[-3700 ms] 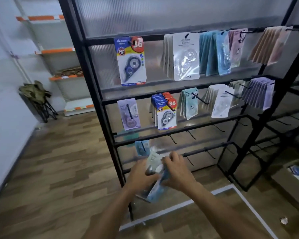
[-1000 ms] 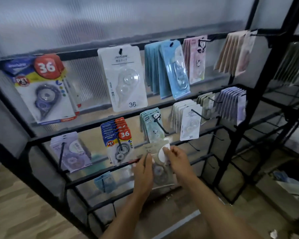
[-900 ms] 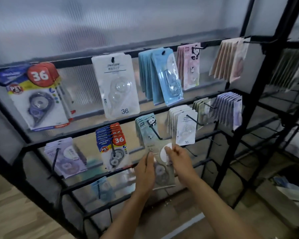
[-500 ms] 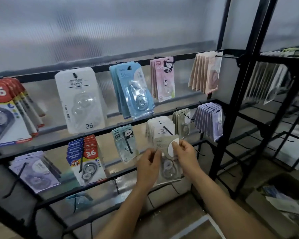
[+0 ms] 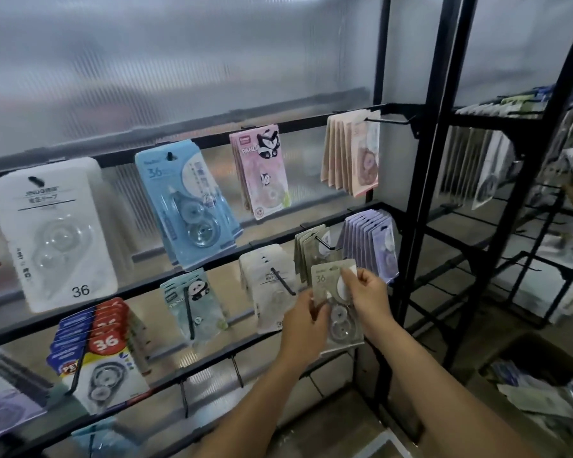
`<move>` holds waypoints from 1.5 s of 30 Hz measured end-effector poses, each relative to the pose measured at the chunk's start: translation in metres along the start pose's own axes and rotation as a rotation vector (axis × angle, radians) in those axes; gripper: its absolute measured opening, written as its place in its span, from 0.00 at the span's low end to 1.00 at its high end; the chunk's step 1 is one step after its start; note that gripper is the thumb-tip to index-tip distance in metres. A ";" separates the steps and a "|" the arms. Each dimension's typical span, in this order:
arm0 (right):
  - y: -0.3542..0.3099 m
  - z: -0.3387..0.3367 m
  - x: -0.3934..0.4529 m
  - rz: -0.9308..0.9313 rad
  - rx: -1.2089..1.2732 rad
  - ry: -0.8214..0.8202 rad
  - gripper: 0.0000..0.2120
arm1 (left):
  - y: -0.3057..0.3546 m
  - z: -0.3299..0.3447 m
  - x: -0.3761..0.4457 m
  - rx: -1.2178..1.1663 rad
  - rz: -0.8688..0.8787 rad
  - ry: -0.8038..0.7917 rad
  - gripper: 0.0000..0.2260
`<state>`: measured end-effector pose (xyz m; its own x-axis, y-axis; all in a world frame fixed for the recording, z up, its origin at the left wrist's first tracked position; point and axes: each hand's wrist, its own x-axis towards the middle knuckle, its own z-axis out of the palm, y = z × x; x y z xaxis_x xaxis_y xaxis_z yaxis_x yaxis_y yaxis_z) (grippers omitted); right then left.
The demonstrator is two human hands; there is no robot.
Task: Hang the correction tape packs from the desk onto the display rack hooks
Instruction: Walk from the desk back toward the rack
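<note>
Both hands hold a grey-green correction tape pack (image 5: 338, 305) marked 36 in front of the black display rack (image 5: 411, 226). My left hand (image 5: 306, 320) grips its left edge and my right hand (image 5: 369, 292) pinches its top right corner. The pack sits just below a hook (image 5: 325, 242) that carries matching grey-green packs (image 5: 308, 256) on the middle rail. Its top edge lies close under those packs; the hanging hole is partly covered by my right fingers.
Neighbouring hooks bear white packs (image 5: 268, 285), lilac packs (image 5: 371, 242), blue packs (image 5: 189, 203), pink panda packs (image 5: 262, 170) and beige packs (image 5: 351, 153). Bare hooks (image 5: 235, 375) stick out of the lower rail. A cardboard box (image 5: 543, 391) of packs stands on the floor at the right.
I have come closer to the rack and shifted right. Both hands carried the pack up and to the right, from the low rail to just under the grey-green packs' hook.
</note>
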<state>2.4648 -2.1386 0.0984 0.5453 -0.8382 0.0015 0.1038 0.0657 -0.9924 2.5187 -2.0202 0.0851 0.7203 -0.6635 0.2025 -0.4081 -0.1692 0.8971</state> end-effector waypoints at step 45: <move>0.093 0.045 -0.033 -0.115 -0.714 -0.475 0.09 | -0.060 -0.019 -0.053 0.407 -0.376 0.267 0.11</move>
<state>2.4944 -2.0806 0.0115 0.8698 -0.4934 -0.0006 -0.2812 -0.4948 -0.8222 2.5153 -1.9612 0.0281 0.9507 -0.3077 0.0401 -0.2424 -0.6560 0.7148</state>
